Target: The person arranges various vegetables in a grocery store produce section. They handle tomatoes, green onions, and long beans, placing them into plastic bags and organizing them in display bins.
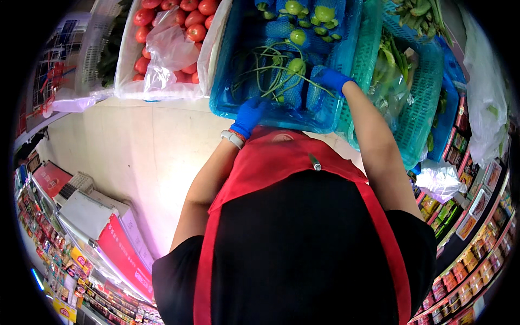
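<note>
A blue plastic crate (337,109) lined with clear film stands in front of me. Inside are several green-topped root vegetables, probably radishes (295,66), sleeved in blue foam netting. Thin long green stems (280,75) lie tangled over them. My left hand (248,115), in a blue glove, is at the crate's near wall, its fingertips hidden in the shadow there. My right hand (331,80), also blue-gloved, reaches over the right side onto a netted vegetable (315,94). Blue glove against blue netting hides whether its fingers grip.
Left of the crate, a lined box of tomatoes (195,32) has a clear plastic bag (168,48) on top. Green crates (424,101) with leafy vegetables stand at right. Packaged-goods shelves (467,260) line the right rim; a cardboard box (87,215) stands at lower left.
</note>
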Demonstrator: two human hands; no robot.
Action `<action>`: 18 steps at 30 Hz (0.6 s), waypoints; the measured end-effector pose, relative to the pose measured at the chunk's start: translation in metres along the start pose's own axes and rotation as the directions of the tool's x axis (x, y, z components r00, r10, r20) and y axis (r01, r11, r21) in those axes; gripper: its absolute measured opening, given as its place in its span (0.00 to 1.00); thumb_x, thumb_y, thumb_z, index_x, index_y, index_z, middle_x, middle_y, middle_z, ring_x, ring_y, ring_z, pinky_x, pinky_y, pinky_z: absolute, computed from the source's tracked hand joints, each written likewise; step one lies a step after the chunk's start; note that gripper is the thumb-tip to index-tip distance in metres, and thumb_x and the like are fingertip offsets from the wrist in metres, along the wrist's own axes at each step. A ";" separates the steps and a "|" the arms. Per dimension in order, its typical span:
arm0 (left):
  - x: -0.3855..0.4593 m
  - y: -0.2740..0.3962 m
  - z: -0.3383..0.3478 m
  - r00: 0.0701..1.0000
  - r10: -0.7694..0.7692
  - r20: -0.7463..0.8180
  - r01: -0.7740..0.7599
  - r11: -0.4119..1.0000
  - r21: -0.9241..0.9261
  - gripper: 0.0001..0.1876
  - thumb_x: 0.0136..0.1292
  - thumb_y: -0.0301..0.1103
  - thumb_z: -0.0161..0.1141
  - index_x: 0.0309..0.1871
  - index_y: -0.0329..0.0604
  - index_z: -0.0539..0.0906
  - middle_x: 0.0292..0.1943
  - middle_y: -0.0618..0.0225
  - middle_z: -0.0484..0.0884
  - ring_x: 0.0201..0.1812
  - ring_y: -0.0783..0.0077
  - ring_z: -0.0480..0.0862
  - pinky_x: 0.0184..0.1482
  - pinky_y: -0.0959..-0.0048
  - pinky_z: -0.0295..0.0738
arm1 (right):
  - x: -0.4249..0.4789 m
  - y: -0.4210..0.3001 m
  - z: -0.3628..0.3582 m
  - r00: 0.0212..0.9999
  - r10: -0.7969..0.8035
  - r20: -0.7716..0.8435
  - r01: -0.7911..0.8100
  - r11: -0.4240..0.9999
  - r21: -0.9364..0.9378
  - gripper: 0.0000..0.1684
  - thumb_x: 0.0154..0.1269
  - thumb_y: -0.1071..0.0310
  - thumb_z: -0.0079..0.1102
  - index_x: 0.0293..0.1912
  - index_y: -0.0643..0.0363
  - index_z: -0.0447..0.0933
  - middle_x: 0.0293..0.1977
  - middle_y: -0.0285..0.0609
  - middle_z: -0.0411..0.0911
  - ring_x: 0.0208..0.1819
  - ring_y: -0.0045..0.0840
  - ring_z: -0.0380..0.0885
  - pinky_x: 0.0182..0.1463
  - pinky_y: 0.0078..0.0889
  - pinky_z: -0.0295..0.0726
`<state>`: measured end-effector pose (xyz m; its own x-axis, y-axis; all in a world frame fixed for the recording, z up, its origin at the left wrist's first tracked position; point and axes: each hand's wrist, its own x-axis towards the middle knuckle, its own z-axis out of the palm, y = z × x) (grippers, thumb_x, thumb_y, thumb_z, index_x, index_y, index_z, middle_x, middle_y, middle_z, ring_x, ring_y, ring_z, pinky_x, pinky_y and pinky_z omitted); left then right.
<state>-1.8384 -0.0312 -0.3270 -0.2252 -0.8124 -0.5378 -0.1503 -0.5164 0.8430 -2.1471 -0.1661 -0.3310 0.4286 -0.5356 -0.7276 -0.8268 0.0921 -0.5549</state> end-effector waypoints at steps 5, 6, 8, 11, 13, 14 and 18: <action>-0.004 0.000 0.003 0.988 0.134 -0.076 -0.114 0.968 0.224 0.13 0.63 0.32 0.53 0.47 0.37 0.80 0.39 0.57 0.82 0.40 0.67 0.81 0.44 0.73 0.74 | 0.015 0.005 0.031 0.985 -0.044 -0.164 0.009 0.979 -0.206 0.18 0.57 0.62 0.58 0.45 0.61 0.75 0.37 0.50 0.78 0.38 0.38 0.77 0.42 0.36 0.76; -0.004 0.006 0.002 0.976 0.196 -0.095 -0.158 0.937 0.312 0.13 0.63 0.33 0.53 0.46 0.37 0.80 0.38 0.55 0.82 0.40 0.64 0.81 0.44 0.71 0.74 | 0.021 0.013 0.037 0.989 0.040 -0.144 -0.047 0.998 -0.050 0.18 0.58 0.63 0.57 0.48 0.60 0.74 0.36 0.50 0.78 0.35 0.33 0.78 0.38 0.33 0.77; -0.003 0.007 -0.004 0.920 0.380 -0.097 -0.289 0.823 0.489 0.14 0.60 0.31 0.53 0.49 0.40 0.78 0.37 0.47 0.79 0.39 0.50 0.80 0.42 0.64 0.74 | 0.019 0.001 0.039 0.976 0.207 -0.072 -0.173 0.929 0.328 0.18 0.61 0.70 0.53 0.52 0.60 0.72 0.31 0.48 0.79 0.27 0.25 0.79 0.28 0.25 0.77; 0.011 0.007 -0.010 0.891 0.416 -0.183 -0.152 0.651 0.743 0.13 0.56 0.30 0.52 0.45 0.39 0.78 0.37 0.47 0.78 0.38 0.46 0.79 0.40 0.57 0.74 | 0.011 0.000 0.041 0.951 0.282 -0.126 -0.175 0.827 0.534 0.18 0.61 0.71 0.52 0.51 0.62 0.72 0.30 0.47 0.80 0.27 0.25 0.79 0.28 0.25 0.77; 0.028 0.016 -0.013 0.826 0.492 -0.275 -0.135 0.647 0.750 0.13 0.54 0.29 0.53 0.44 0.38 0.76 0.36 0.47 0.77 0.37 0.44 0.77 0.38 0.55 0.74 | 0.016 0.015 0.046 0.949 0.265 -0.172 -0.156 0.866 0.476 0.18 0.61 0.72 0.52 0.51 0.64 0.72 0.31 0.47 0.80 0.28 0.25 0.80 0.29 0.24 0.78; 0.041 0.018 -0.017 0.829 0.463 -0.313 -0.079 0.652 0.754 0.14 0.54 0.29 0.54 0.44 0.38 0.75 0.37 0.47 0.77 0.37 0.44 0.77 0.37 0.55 0.74 | 0.016 0.018 0.048 0.949 0.255 -0.184 -0.150 0.881 0.448 0.18 0.61 0.72 0.52 0.51 0.64 0.72 0.32 0.48 0.79 0.28 0.26 0.80 0.30 0.24 0.78; 0.064 0.029 -0.030 0.831 0.236 -0.503 0.059 0.863 0.502 0.12 0.53 0.28 0.55 0.41 0.36 0.78 0.39 0.42 0.78 0.41 0.41 0.77 0.41 0.55 0.73 | 0.007 0.010 0.052 0.943 0.291 -0.163 -0.131 0.773 0.621 0.18 0.58 0.71 0.56 0.49 0.62 0.75 0.30 0.46 0.80 0.26 0.27 0.79 0.31 0.26 0.77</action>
<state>-1.8283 -0.1062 -0.3363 0.2621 -0.9333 -0.2455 -0.6260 -0.3581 0.6927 -2.1336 -0.1251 -0.3631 0.1042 -0.6151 -0.7816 -0.4691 0.6625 -0.5839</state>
